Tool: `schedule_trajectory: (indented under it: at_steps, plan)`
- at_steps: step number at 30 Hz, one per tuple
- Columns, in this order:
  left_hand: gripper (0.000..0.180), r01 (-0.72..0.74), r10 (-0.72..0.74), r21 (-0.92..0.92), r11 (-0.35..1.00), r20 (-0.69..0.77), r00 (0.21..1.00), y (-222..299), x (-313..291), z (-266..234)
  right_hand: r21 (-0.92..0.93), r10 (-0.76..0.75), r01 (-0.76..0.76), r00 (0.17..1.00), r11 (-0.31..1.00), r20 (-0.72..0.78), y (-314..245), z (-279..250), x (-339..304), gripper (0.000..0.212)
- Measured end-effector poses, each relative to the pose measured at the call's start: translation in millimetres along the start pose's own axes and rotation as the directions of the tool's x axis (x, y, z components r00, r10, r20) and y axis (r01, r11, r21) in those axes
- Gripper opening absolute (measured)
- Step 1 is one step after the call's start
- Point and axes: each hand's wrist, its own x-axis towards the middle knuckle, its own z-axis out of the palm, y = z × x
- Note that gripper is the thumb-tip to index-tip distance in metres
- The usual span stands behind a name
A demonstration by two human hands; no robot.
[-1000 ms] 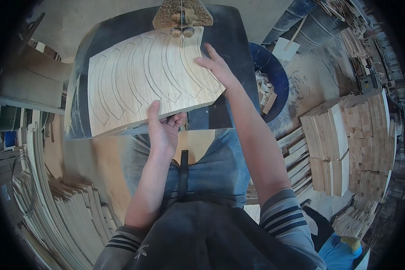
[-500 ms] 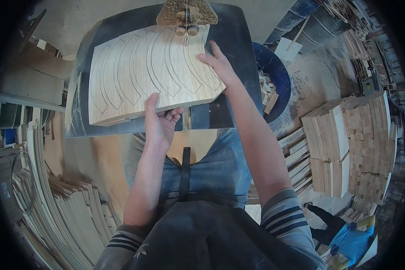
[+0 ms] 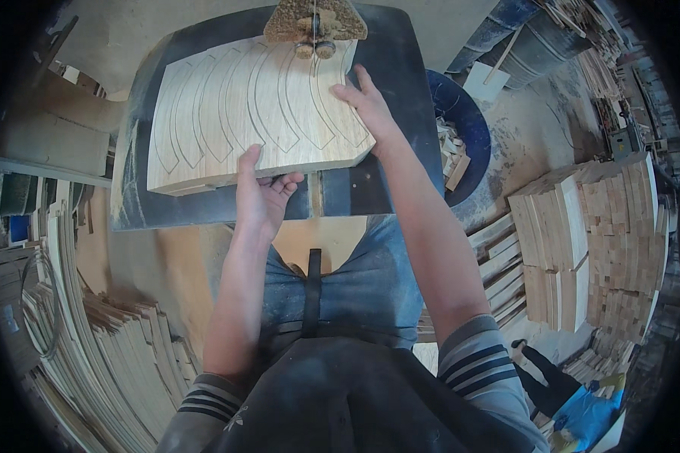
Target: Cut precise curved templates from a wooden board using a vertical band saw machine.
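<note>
Head view: thick pale wooden board with pencilled curved outlines (image 3: 257, 113) laid flat on dark metal saw tabletop (image 3: 400, 68), far edge met by sawdust-caked blade guide (image 3: 315, 26) at 12 o'clock. Left hand (image 3: 261, 200) clamped on near edge, thumb on top, for pushing. Right hand (image 3: 366, 106) pressed flat, fingers spread, at 2 o'clock for steering. Blue scrap bin (image 3: 468, 128) seen at 3 o'clock.

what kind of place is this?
Most likely a woodworking shop: a wooden board marked with curved outlines lies on a dusty saw table, stacks of cut wood stand around, and a blue bin holds offcuts.
</note>
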Motion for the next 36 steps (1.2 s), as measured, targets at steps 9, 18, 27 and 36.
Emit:
schedule_trajectory:
  at_steps: [9, 18, 27, 36]
  plan:
    - [0.054, 0.003, -0.004, 0.016, 1.0, 0.037, 0.999, 9.4, 10.0, -4.0, 0.023, -0.006, 0.006, 1.0, 1.0, -0.014, -2.7, 7.6, 2.2, 0.095]
    - [0.064, 0.011, -0.012, 0.062, 0.998, 0.02, 1.0, 13.3, 16.1, -2.1, 0.115, 0.016, -0.019, 1.0, 0.993, 0.02, -5.9, 8.8, 1.3, 0.109]
    - [0.071, 0.012, -0.02, 0.121, 0.993, 0.067, 0.998, 20.2, 28.6, -4.9, 0.109, -0.007, 0.013, 0.999, 0.994, -0.053, -2.5, 10.1, 6.4, 0.109]
    - [0.072, 0.035, -0.041, 0.138, 0.99, 0.035, 0.999, 29.4, 37.0, -3.4, 0.158, -0.042, 0.052, 0.997, 0.986, -0.064, -4.9, 18.0, 5.0, 0.108]
